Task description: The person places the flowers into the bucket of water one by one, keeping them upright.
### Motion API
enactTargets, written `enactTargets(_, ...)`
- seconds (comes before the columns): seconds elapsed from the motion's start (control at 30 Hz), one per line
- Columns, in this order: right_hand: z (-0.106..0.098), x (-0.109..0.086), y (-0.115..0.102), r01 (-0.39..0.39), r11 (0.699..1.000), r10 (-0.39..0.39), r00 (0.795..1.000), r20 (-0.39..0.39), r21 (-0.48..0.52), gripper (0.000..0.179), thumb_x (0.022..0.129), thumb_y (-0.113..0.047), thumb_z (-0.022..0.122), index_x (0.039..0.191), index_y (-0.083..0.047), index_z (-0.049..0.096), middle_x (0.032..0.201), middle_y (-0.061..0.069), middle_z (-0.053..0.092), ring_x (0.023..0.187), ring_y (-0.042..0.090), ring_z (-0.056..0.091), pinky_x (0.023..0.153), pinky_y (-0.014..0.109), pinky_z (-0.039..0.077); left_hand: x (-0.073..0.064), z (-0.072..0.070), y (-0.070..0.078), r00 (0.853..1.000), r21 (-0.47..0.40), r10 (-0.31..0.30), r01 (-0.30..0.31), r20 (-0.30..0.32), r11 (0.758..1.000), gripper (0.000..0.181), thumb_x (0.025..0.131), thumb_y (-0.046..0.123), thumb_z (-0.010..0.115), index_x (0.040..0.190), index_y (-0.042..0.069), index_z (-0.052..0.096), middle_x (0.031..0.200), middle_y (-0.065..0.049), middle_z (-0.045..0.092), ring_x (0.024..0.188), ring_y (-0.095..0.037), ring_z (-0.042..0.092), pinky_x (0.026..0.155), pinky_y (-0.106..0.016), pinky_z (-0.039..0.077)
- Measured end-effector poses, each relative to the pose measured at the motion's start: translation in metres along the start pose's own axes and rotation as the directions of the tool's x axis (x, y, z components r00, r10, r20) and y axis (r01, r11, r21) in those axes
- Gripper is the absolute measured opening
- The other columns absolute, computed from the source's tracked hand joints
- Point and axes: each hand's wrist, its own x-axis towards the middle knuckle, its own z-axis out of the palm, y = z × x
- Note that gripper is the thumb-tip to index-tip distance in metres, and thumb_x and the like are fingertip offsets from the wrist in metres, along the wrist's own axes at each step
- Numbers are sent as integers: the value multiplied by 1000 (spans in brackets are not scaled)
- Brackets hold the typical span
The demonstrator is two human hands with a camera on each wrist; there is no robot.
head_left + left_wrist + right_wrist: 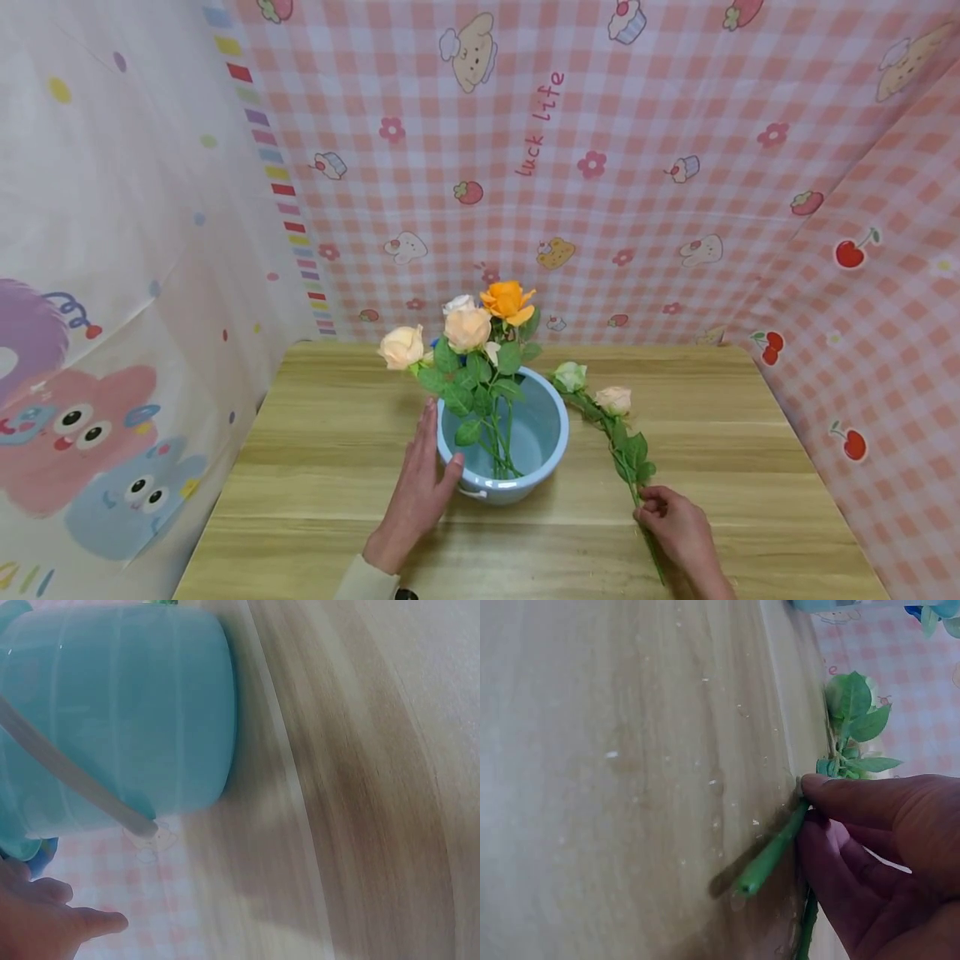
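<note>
A light blue bucket (558, 454) stands on the table with several roses leaning in it: an orange rose (507, 302), peach ones and a white one. My left hand (420, 479) lies along the bucket's left side, fingers straight, thumb beside the rim. To the right of the bucket, a pale green rose (571, 376) and a peach rose (614, 401) lie on the tabletop, stems close together. With thumb and fingers, my right hand (678, 529) pinches a green stem (769, 859) near its cut end. A second stem (808, 922) runs beneath those fingers.
The wooden table (315, 517) ends at a pink checked cloth (600, 208) behind it. A white printed cloth (150, 208) hangs on the left. The bucket's pale handle (71, 772) hangs down its outer side. Small drops and specks dot the wood near my right hand.
</note>
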Motion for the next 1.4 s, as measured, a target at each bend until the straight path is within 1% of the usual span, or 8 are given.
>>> enactTargets(0.27,-1,4,-7,-34,998,35,999,8,-61,24,81,-14,78,99,1,75,76,-5,68,68,12,57,63,33,47,1,-2,2,1000,2,-11,11,8,1000,80,107,43,47,167,10,5,174,-4,4,157,-34,13,118,-69,20)
enactTargets(0.4,-2,6,-9,-37,996,38,999,12,-85,20,79,-14,75,94,-1,75,76,-4,67,69,14,57,63,35,47,0,-2,2,1000,3,-18,18,13,1000,81,107,43,47,167,10,5,174,-5,4,158,-35,13,118,-69,20)
enactTargets(0.5,-3,7,-9,-38,994,40,999,19,-99,20,76,-13,72,92,-2,75,76,-3,67,71,16,58,63,36,48,0,-2,2,1000,0,-21,21,17,1000,81,107,43,47,167,10,5,174,-4,3,158,-34,12,118,-69,20)
enactTargets(0.7,-3,10,-11,-78,990,84,995,47,-120,22,74,-15,73,92,-2,71,81,1,69,76,21,62,67,40,50,1,-2,2,1000,-4,-24,24,17,1000,80,107,43,47,167,10,5,174,-5,4,158,-34,12,118,-69,20)
enactTargets(0.9,-3,13,-13,-102,987,107,993,38,-125,24,76,-15,71,95,0,69,83,3,69,76,21,62,66,40,49,0,-1,2,999,1,-31,31,18,1000,80,107,44,46,167,10,5,174,-6,5,157,-35,14,118,-69,20)
enactTargets(1.1,-5,12,-12,-97,991,102,993,51,-94,35,77,-17,70,106,2,72,88,3,73,80,21,65,68,41,51,0,-2,2,999,8,-36,35,19,999,80,107,44,45,167,10,5,174,-6,5,157,-36,14,119,-68,20)
enactTargets(1.3,-7,13,-13,-92,996,92,993,72,1,28,77,-13,71,101,1,74,84,1,72,74,15,61,65,34,49,0,-2,3,999,9,-39,39,23,999,80,107,45,45,168,11,5,174,-5,4,157,-35,14,119,-67,20)
enactTargets(1.4,-6,13,-12,-107,991,101,992,77,76,25,78,-9,72,100,3,74,82,0,70,71,13,60,62,28,49,1,-2,3,999,6,-38,38,24,999,80,107,44,46,167,11,5,174,-5,4,158,-34,13,120,-67,19)
